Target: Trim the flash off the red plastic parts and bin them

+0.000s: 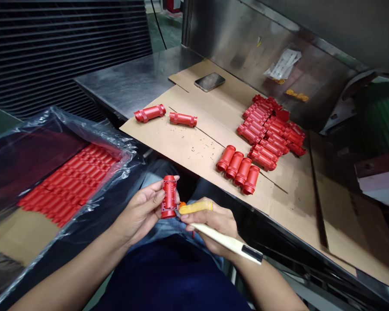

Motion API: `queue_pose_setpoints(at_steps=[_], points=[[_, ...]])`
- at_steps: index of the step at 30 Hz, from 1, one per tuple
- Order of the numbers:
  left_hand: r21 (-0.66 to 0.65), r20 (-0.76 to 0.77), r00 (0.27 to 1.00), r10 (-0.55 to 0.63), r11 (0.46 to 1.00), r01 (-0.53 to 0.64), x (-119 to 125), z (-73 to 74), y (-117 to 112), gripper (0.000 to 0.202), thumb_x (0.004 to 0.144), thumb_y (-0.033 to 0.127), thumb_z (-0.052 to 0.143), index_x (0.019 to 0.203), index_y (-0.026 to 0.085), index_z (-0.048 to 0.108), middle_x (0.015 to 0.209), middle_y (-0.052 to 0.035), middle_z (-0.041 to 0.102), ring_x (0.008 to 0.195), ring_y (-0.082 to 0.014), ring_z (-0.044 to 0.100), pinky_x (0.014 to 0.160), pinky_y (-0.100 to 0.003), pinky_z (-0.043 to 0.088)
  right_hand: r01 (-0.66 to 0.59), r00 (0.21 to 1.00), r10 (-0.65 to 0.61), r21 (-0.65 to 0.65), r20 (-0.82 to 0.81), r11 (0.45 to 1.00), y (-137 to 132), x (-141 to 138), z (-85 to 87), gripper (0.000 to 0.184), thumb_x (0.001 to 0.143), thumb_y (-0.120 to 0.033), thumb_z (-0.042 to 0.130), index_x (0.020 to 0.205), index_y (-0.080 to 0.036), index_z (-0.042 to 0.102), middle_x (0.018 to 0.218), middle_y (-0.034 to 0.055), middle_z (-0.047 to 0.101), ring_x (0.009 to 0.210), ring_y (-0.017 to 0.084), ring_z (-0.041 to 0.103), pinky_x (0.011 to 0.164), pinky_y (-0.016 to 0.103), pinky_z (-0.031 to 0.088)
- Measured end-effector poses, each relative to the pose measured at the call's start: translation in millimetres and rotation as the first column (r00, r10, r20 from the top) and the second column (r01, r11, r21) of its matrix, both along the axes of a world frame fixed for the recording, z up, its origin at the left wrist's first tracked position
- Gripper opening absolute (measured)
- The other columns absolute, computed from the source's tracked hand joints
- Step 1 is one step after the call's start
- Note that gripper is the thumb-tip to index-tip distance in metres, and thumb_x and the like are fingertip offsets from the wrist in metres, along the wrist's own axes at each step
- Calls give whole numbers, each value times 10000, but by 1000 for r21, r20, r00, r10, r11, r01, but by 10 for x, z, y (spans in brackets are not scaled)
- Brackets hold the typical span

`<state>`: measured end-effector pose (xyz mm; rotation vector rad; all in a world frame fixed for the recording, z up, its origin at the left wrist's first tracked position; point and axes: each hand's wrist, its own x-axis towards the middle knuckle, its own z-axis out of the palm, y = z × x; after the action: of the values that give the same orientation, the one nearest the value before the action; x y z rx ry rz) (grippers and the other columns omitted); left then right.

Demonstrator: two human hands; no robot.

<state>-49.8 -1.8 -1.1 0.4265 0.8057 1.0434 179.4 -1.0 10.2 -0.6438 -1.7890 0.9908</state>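
Observation:
My left hand [145, 209] is closed around a red plastic part [169, 196], a hollow tube-like piece whose open inner side faces up. My right hand [214, 222] grips a cream-handled craft knife [228, 242] with a black end. A yellow finger cot [196, 207] covers one of its fingers, and a bit of orange shows beside it. The knife's tip is at the lower right edge of the red part; whether it touches cannot be made out. Both hands are over my lap, in front of the table edge.
Cardboard [214, 129] covers the metal table [126, 82]. On it lie two red parts [183, 119], a row of several [235, 164], a pile [266, 125], shavings and a phone [210, 81]. A plastic-lined box [129, 147] of red parts stands at left.

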Motion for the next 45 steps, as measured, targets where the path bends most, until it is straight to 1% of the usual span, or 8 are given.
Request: queue_pose_setpoints(at_steps=[13,20,24,27,31,36,41,45], points=[[-121,17,999,-28,992,30,51,-33,4,393,961,317,848,1309,139,806,1018,-126,814,850,-205,760,781,-297,651,-247,930,206,102,304,964,214,140,141,167,1120,-211,643,1237,-171,756,1127,88,768,974,163,741,856,276,676],[-185,45,999,-5,983,13,95,-47,13,266,937,262,864,1151,106,836,994,-133,824,790,-193,764,710,-260,640,-211,876,24,337,481,918,196,35,167,123,1045,-169,653,1087,-229,752,1017,70,748,737,167,651,543,257,558],[-130,6,1000,-17,991,17,110,-11,37,318,947,296,858,1205,114,817,963,-125,814,763,-180,756,718,-251,637,-77,947,109,-116,303,990,38,-91,50,251,1046,-300,720,1286,-228,734,1076,59,751,861,169,739,725,266,650],[-84,-8,1000,-28,996,27,119,5,42,354,968,313,841,1265,131,782,966,-106,805,765,-167,747,717,-239,626,-271,957,288,-375,-9,887,-122,-191,69,292,1068,-454,718,1234,-215,747,1019,48,796,893,173,805,762,265,676],[-19,-31,998,45,999,-46,81,16,41,492,952,315,858,1395,154,716,1027,-110,807,867,-201,777,798,-272,641,-569,819,477,-343,-319,748,-183,-143,138,340,1085,-512,682,1005,-186,734,810,40,806,678,144,796,647,236,674],[4,-47,998,51,999,-51,34,30,40,553,981,322,824,1486,160,669,1050,-116,797,898,-218,785,845,-307,651,-60,998,54,-166,-43,984,-71,75,111,97,1028,-254,791,1102,-199,820,1069,115,835,946,214,820,854,342,713],[40,-41,997,63,997,-61,45,59,30,625,989,301,810,1564,177,599,1058,-122,795,898,-227,786,813,-305,643,82,992,-81,-3,97,997,-38,80,131,184,1012,-127,708,1157,-202,792,1171,131,791,1064,243,782,919,373,686],[109,-64,993,100,990,-93,44,81,17,736,976,269,828,1635,252,500,1136,-119,810,987,-261,809,894,-360,650,155,984,-118,-329,130,931,-54,-13,111,151,1046,-281,677,960,-192,763,884,51,729,711,144,677,637,250,585]])
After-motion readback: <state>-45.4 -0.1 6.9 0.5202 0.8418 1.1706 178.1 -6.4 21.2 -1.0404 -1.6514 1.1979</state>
